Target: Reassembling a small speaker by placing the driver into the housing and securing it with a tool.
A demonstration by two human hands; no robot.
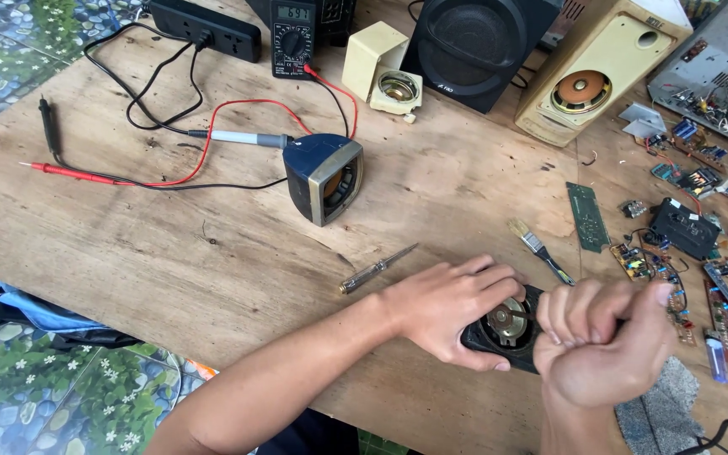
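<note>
The left hand [452, 307] clasps a small black speaker [507, 329] on the desk [212, 253]. Right hand [604, 345], a closed fist above it; what it pinches stays hidden. Speaker looks opened, work unfinished. Screwdriver [377, 270] lies just left.
</note>
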